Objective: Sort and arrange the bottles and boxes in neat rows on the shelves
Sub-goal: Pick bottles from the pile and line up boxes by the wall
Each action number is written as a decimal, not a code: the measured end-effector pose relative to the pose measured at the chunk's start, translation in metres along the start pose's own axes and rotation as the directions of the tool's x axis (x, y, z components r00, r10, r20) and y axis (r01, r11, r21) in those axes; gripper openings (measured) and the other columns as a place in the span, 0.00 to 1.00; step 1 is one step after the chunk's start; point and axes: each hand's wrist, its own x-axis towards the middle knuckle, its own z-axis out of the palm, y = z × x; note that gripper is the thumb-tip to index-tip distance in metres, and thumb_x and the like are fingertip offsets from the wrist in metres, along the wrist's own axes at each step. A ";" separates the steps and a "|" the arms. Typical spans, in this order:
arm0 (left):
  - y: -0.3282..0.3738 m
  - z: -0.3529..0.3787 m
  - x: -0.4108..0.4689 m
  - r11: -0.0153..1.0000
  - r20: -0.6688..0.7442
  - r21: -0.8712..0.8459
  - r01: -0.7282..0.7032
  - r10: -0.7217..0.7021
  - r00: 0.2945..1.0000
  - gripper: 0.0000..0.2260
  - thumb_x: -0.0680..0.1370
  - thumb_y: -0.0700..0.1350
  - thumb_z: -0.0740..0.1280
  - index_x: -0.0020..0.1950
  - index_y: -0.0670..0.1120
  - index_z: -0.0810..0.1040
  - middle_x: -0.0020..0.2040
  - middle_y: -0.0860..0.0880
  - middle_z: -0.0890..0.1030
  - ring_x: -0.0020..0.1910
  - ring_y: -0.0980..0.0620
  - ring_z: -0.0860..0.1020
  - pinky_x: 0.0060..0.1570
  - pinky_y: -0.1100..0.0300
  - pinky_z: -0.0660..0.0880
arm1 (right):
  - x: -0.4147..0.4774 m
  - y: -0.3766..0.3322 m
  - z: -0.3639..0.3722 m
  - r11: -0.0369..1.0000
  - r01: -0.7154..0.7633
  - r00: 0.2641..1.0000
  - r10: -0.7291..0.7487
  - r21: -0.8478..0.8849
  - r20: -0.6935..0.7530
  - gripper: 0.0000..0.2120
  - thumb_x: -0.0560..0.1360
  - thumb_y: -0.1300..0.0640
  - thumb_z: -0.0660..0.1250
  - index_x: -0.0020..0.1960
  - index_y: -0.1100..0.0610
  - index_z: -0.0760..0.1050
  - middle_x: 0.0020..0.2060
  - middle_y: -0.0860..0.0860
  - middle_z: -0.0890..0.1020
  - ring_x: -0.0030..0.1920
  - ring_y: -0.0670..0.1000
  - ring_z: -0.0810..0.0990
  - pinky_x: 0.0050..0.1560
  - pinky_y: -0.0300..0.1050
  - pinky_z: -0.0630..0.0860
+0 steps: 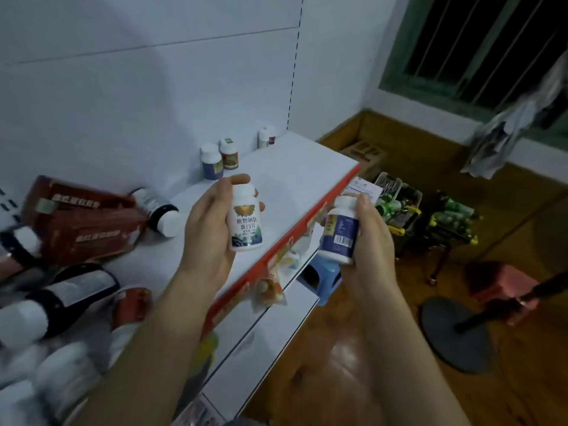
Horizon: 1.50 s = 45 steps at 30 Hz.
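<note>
White shelf (292, 167) with a red front edge runs along a pale wall, with a wooden floor (353, 348) and a barred window (476, 47) off to the right. The left hand (206, 229) grips a white bottle (246, 222) with a green and orange label. It is held above the shelf near the front edge, its long axis upright, cap up and label facing the camera. The right hand (372, 238) grips a blue-label bottle (339, 232) just beyond the front edge. This one is near upright, with its white cap leaning slightly left.

Three small bottles stand upright against the wall: a blue one (211, 162), a brown one (229, 153) just beside it, and a third (266, 137) further along. At the left, red boxes (83, 219) lie stacked askew. A dark bottle (159, 210) lies on its side beside them, with its white cap pointing toward the front. More dark bottles (70, 290) lie on their sides nearer the camera, blurred.
</note>
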 end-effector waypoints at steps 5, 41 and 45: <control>-0.008 -0.008 0.064 1.000 -0.158 -0.022 -0.017 0.013 0.987 0.20 0.75 0.55 0.63 0.59 0.42 0.79 0.46 0.47 0.83 0.41 0.51 0.82 0.41 0.59 0.79 | 0.091 0.009 0.023 0.993 -0.102 0.971 0.087 0.057 0.223 0.16 0.71 0.47 0.70 0.54 0.55 0.78 0.38 0.53 0.82 0.38 0.51 0.83 0.37 0.46 0.79; -0.071 -0.032 0.152 0.119 -0.292 0.949 0.293 0.681 0.671 0.15 0.79 0.37 0.70 0.64 0.48 0.78 0.62 0.50 0.77 0.60 0.52 0.76 0.62 0.59 0.72 | 0.332 0.095 0.122 0.495 0.866 0.220 -0.240 -0.076 0.946 0.17 0.75 0.73 0.65 0.60 0.58 0.79 0.64 0.58 0.74 0.64 0.50 0.72 0.66 0.34 0.66; -0.038 -0.052 0.093 0.022 -0.353 0.841 0.541 0.779 0.518 0.15 0.75 0.32 0.68 0.59 0.45 0.80 0.58 0.46 0.79 0.57 0.45 0.76 0.59 0.55 0.71 | 0.287 0.097 0.125 0.578 0.816 0.145 -0.234 0.018 0.961 0.18 0.73 0.73 0.65 0.58 0.56 0.78 0.58 0.51 0.76 0.55 0.52 0.77 0.53 0.46 0.77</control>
